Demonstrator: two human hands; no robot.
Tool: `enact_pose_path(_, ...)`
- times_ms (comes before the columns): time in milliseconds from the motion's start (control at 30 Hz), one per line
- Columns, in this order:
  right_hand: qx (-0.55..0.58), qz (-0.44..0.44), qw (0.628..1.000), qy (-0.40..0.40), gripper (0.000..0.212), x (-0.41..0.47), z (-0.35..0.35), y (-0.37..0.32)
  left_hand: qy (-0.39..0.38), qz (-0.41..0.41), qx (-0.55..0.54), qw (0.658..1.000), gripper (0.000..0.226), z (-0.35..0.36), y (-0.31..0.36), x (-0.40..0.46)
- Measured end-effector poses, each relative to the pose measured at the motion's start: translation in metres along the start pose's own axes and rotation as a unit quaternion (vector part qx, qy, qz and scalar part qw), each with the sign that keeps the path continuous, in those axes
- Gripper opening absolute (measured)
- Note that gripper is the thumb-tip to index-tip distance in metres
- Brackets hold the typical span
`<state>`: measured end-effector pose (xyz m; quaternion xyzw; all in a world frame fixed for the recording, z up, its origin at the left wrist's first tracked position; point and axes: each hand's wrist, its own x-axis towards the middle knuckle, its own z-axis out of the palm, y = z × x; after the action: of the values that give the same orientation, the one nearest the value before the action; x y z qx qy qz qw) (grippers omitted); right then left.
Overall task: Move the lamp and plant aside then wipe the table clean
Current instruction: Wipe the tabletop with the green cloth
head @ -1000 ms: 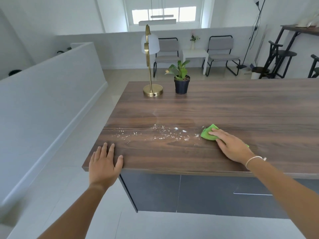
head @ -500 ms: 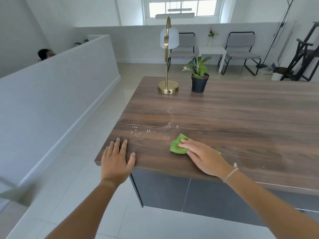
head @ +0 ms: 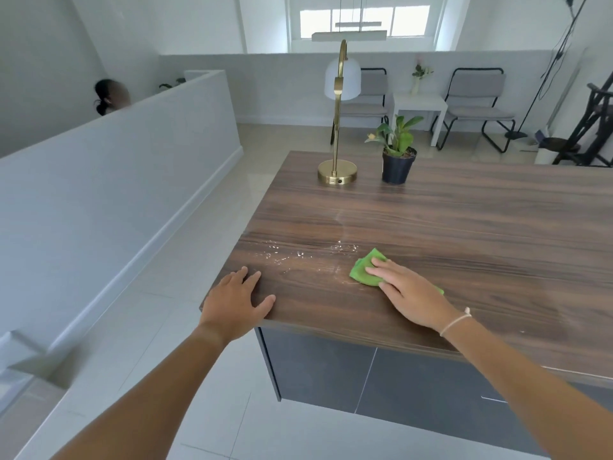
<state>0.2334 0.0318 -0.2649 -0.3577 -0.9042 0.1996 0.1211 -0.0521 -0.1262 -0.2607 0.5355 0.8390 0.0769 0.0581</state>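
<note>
A green cloth (head: 363, 268) lies flat on the wooden table (head: 464, 227), pressed down by my right hand (head: 408, 293). White crumbs and a smear (head: 298, 255) lie just left of the cloth near the table's left end. My left hand (head: 237, 302) rests flat on the table's near left corner, fingers apart, holding nothing. A brass lamp (head: 338, 174) with a white shade and a potted plant (head: 398, 161) in a black pot stand side by side at the far left edge of the table.
The table's left edge and near edge drop to a pale tiled floor (head: 185, 247). A low white wall (head: 116, 180) runs along the left, with a person's head (head: 111, 96) behind it. Chairs (head: 477, 107) and a small white table (head: 419, 106) stand beyond.
My right hand has swept the cloth leftward through the crumbs, and fewer crumbs show on the wood. The view has shifted left. My left hand stays on the corner.
</note>
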Motion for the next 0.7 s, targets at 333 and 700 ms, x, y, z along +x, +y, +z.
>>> enact_pose_path(333, -0.013, 0.134, 0.989, 0.063, 0.041, 0.047, -0.011, 0.008, -0.029, 0.021, 0.025, 0.999, 0.055, -0.025, 0.002, 0.014)
enact_pose_path(700, -0.042, 0.043, 0.998, 0.015, 0.042, -0.013, 0.003, -0.003, -0.028, 0.038, 0.006, 0.999, 0.048, -0.027, -0.004, 0.015)
